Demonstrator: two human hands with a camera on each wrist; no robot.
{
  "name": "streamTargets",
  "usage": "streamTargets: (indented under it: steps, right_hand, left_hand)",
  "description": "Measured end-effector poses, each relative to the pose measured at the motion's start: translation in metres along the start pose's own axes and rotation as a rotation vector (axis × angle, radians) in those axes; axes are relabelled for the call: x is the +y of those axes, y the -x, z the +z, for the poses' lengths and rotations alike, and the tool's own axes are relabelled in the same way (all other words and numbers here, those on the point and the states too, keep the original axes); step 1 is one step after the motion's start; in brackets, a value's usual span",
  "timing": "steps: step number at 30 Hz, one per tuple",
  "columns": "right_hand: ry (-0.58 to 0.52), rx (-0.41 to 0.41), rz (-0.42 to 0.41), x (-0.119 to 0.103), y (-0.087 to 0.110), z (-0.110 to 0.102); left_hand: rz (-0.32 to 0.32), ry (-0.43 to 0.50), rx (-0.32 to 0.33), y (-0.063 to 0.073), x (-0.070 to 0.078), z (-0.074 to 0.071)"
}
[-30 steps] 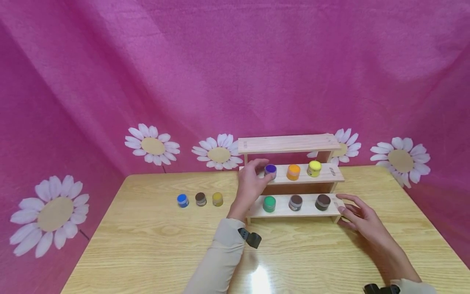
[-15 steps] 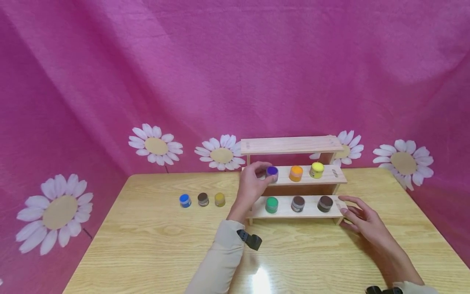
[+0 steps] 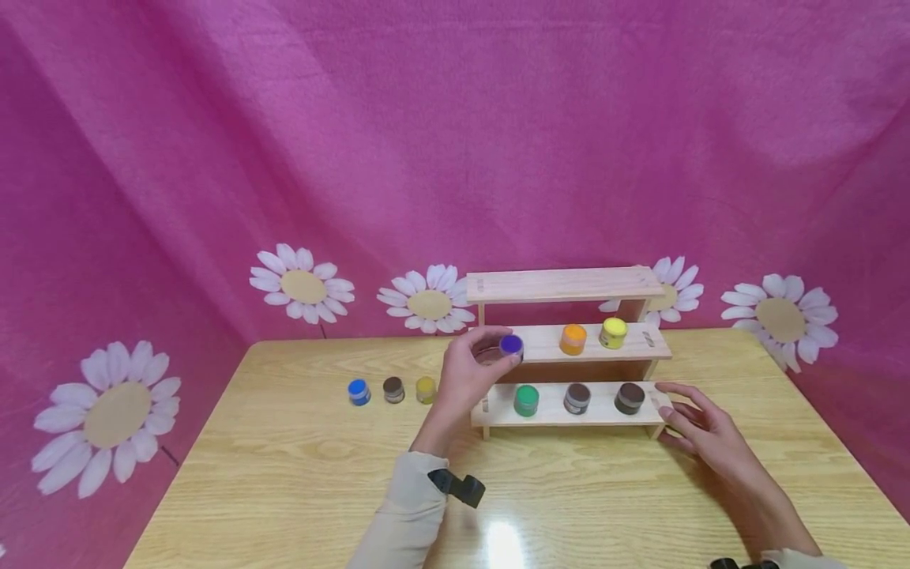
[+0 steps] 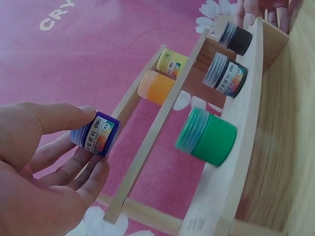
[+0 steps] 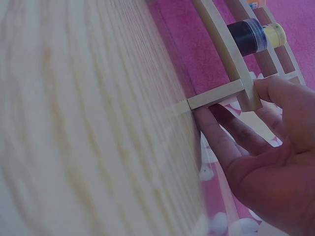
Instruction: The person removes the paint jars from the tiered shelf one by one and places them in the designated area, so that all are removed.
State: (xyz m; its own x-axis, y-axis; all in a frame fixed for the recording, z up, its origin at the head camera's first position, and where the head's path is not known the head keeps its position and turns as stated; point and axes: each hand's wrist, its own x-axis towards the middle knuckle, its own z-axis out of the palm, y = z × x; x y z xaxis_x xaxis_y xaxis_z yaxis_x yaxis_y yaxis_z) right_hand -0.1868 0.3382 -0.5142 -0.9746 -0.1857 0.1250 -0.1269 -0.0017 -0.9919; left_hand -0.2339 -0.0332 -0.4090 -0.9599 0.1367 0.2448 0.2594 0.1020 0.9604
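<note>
My left hand (image 3: 464,378) pinches a small purple paint jar (image 3: 511,346) between thumb and fingers, at the left end of the rack's middle shelf. In the left wrist view the purple jar (image 4: 102,135) shows its label and is tilted, apart from the shelf boards. With thumb and fingers my right hand (image 3: 711,433) grips the right end of the lowest shelf of a three-tier wooden rack (image 3: 565,284). Orange (image 3: 573,340) and yellow (image 3: 614,333) jars stand on the middle shelf. A green jar (image 3: 526,401) and two dark jars (image 3: 577,398) stand on the lowest.
Left of the rack, a blue jar (image 3: 359,392), a dark brown jar (image 3: 393,389) and an ochre jar (image 3: 425,389) stand in a row on the wooden table (image 3: 298,474). A pink cloth (image 3: 455,158) with daisies hangs behind the table.
My left hand has drawn the purple jar left and slightly toward me, away from its place beside the orange jar. My right hand stays at the rack's end.
</note>
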Motion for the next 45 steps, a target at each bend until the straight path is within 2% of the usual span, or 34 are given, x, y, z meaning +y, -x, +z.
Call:
streamTargets:
  steps: [7, 12, 18, 25, 31, 37, 45]
  right_hand:
    - [-0.011, 0.014, 0.01, 0.001, 0.001, 0.001]
    - [-0.016, 0.016, 0.013, 0.001, 0.001, 0.001]
    - [-0.009, 0.016, 0.012, -0.001, 0.001, 0.001]
    - [0.009, 0.019, 0.02, -0.001, 0.001, 0.0]
    - [0.024, 0.031, 0.041, -0.004, 0.0, 0.001]
    - [0.018, 0.036, 0.043, -0.004, -0.001, 0.004]
    - [0.028, 0.048, 0.053, -0.007, 0.001, 0.003]
  left_hand:
    - [0.011, 0.067, -0.004, 0.018, -0.008, -0.017]
    - [-0.002, 0.072, 0.012, 0.03, -0.014, -0.028]
    - [-0.05, 0.066, 0.023, 0.041, -0.02, -0.04]
    - [-0.054, 0.064, 0.026, 0.053, -0.03, -0.054]
    - [-0.085, 0.036, 0.059, 0.063, -0.041, -0.062]
    - [-0.132, 0.03, 0.05, 0.073, -0.058, -0.069]
    - [-0.166, -0.05, 0.039, 0.077, -0.076, -0.086]
